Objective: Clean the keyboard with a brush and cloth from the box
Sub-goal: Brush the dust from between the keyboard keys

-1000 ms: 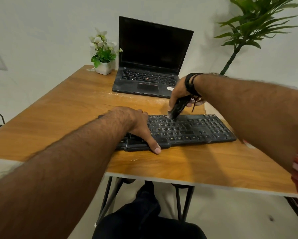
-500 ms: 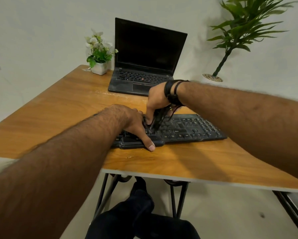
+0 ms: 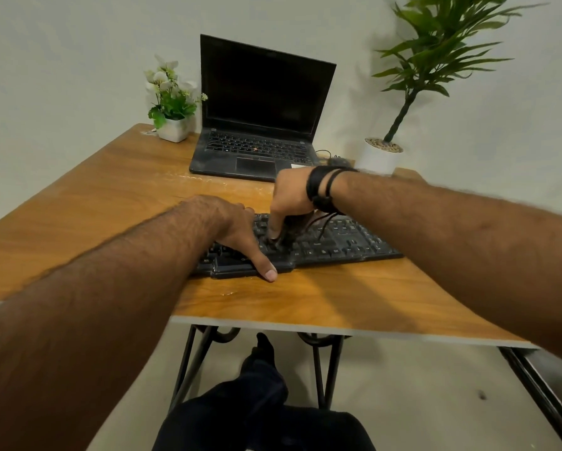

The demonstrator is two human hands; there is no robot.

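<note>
A black keyboard [image 3: 338,244] lies across the wooden table [image 3: 110,206] near its front edge. My left hand [image 3: 237,232] rests flat on the keyboard's left part, fingers straight, thumb over the front rim. My right hand [image 3: 289,200] grips a dark brush [image 3: 284,237], its bristle end down on the keys in the middle of the keyboard, right beside my left hand. Most of the brush is hidden under my fingers. No cloth or box is in view.
An open black laptop [image 3: 260,125] stands at the back of the table. A small white pot with flowers [image 3: 172,125] sits to its left, a tall green plant in a white pot [image 3: 382,156] to its right. My legs show below the table.
My right hand has swept the brush leftward across the keys, from the middle-right toward my left hand. My left hand has stayed on the keyboard's left part.
</note>
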